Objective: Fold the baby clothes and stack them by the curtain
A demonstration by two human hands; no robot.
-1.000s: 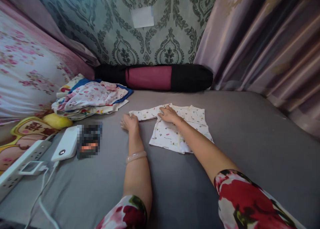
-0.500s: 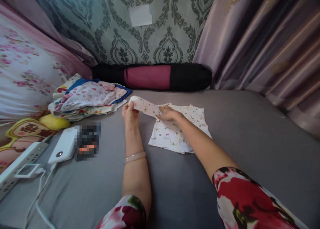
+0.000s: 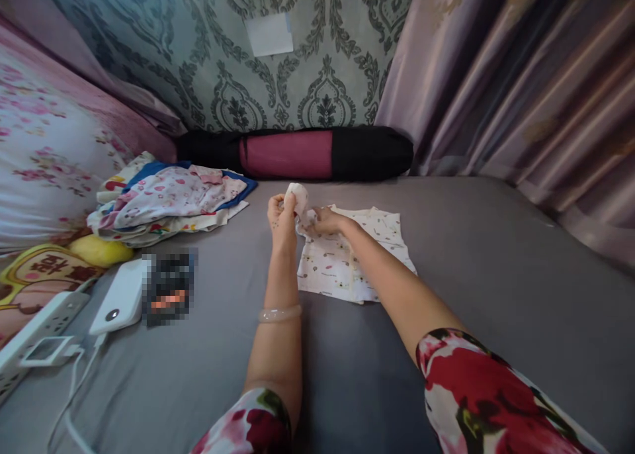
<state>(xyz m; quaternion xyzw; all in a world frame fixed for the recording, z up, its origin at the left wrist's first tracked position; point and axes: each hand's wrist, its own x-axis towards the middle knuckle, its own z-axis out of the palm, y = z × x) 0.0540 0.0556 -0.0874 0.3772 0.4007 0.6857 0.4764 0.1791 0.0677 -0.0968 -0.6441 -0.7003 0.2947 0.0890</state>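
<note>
A small white baby shirt (image 3: 327,269) with a scattered print lies spread on the grey bed sheet. One sleeve is lifted off the sheet on its left side, bunched and bent upward. My left hand (image 3: 282,214) is closed on the end of that sleeve, thumb on top. At the sleeve's base, by the shirt's upper left part, my right hand (image 3: 327,221) grips the cloth; its fingertips are partly hidden in the folds.
Folded children's clothes (image 3: 169,196) are piled at the left. Nearer me are a white power bank (image 3: 122,295), a power strip (image 3: 42,338) with cables and a blurred-out object (image 3: 169,288). A long black and maroon bag (image 3: 288,155) lies along the wall.
My left hand has moved right with the sleeve end, toward my right hand. The sleeve, stretched out before, is now bunched between the hands. The view has shifted slightly.
</note>
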